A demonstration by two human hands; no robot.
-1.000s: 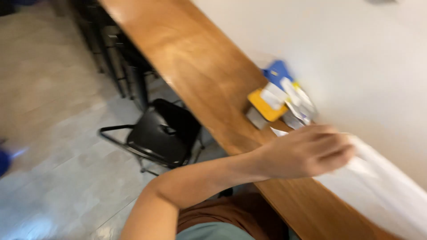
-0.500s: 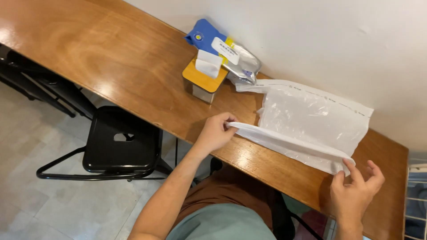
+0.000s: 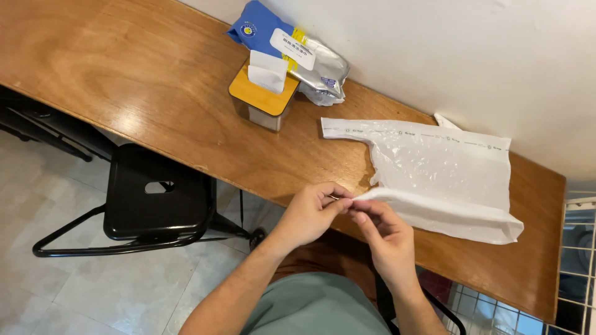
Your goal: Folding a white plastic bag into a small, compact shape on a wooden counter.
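Plastic bag flat on table, right hand now beside left hand, both pinched on its handle.

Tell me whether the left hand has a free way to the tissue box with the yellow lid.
Probably yes: bare wooden counter lies between the left hand and the tissue box. But its fingers pinch the plastic bag handle with the right hand.

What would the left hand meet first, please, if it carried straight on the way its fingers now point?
Probably the right hand: the left hand points right, both pinching the plastic bag's handle tip.
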